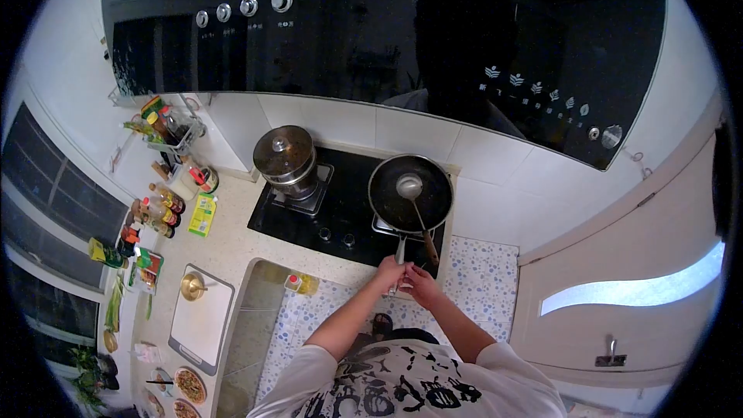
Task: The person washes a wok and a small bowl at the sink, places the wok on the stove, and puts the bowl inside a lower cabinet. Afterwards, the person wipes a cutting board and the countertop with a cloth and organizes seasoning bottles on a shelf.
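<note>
A dark wok sits on the right burner, its metal handle pointing toward me. My left hand is wrapped around that handle. Close against it, my right hand has its fingers curled in beside the handle's end; what they hold, if anything, is too small to make out. A metal ladle rests in the wok, with its wooden handle leaning over the rim above my right hand.
A lidded steel pot occupies the left burner of the black stove. A range hood hangs overhead. Left, the counter bears sauce bottles, a white cutting board with a brass-coloured bowl, and plates of food.
</note>
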`<state>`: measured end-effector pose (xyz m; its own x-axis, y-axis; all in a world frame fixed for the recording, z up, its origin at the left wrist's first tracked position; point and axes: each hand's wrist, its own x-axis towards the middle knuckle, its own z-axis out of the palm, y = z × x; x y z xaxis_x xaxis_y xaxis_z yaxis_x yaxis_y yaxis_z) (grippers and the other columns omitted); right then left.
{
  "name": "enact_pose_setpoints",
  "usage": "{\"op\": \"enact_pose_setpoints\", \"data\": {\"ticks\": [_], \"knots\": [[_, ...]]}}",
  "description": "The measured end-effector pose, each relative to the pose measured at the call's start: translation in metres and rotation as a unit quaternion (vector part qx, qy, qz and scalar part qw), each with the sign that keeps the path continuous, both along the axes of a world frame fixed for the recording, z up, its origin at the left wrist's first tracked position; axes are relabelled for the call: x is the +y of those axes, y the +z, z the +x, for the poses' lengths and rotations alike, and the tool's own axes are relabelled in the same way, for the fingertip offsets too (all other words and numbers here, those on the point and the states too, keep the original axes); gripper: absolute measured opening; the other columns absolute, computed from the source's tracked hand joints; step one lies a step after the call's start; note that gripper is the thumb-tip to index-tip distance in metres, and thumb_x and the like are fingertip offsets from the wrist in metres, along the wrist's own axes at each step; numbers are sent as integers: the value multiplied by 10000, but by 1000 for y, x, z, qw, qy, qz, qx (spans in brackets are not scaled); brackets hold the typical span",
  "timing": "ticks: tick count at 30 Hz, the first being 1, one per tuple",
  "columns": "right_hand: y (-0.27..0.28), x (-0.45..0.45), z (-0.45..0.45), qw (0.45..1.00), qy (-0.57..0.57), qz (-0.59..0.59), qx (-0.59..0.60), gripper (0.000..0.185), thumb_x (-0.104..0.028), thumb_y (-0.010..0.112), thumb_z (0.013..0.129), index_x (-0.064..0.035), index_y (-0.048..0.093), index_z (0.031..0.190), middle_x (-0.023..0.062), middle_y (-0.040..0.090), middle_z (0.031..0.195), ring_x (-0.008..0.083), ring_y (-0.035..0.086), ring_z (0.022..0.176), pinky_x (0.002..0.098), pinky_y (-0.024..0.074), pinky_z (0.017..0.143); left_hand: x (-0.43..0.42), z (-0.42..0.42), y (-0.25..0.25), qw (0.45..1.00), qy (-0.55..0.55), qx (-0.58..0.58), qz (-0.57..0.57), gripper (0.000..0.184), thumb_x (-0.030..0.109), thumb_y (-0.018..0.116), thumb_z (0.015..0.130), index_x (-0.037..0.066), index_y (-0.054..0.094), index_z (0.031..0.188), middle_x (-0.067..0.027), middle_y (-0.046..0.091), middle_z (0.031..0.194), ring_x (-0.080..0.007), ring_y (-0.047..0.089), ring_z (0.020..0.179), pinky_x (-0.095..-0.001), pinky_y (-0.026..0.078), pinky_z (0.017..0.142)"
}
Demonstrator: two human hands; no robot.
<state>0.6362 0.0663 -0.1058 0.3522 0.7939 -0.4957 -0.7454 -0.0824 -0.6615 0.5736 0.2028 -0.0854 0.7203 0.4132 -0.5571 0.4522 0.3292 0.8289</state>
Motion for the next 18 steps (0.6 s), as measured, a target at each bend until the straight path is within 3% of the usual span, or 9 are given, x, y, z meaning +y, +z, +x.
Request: {"op": "enact_pose_setpoints", "data": {"ticks": [3, 6, 12, 18], "knots": [[0, 0, 0, 1000, 3, -2, -7, 292, -338, 571, 1007, -106, 589, 1184, 26, 632, 997, 169, 610, 935, 379, 508, 830, 3, -3, 8, 1000, -26, -1, 12, 302, 298, 753, 872, 66, 573, 801, -37, 580, 631, -149, 551, 522, -329, 421, 458], [0, -2, -3, 1000, -2, -8, -11, 304, -345, 571, 1006, -105, 586, 1193, 26, 632, 999, 167, 609, 938, 381, 509, 827, 2, -4, 8, 1000, -14, 14, -13, 297, 296, 753, 871, 73, 572, 796, -37, 582, 634, -141, 545, 517, -322, 407, 446], [11, -4, -9, 999, -2, -39, -35, 314, -369, 586, 997, -115, 591, 1182, 22, 642, 1024, 161, 617, 948, 371, 508, 813, 1, -8, 4, 998, -29, 1, -50, 198, 211, 704, 903, 41, 604, 892, -50, 589, 649, -148, 534, 488, -301, 398, 407], [10, -2, -6, 999, 1, -34, -27, 327, -360, 578, 1000, -108, 577, 1208, 19, 626, 1020, 160, 598, 941, 367, 511, 811, 1, -3, -5, 999, -20, 0, -39, 269, 269, 728, 891, 41, 592, 928, -53, 596, 669, -152, 552, 525, -313, 423, 430]]}}
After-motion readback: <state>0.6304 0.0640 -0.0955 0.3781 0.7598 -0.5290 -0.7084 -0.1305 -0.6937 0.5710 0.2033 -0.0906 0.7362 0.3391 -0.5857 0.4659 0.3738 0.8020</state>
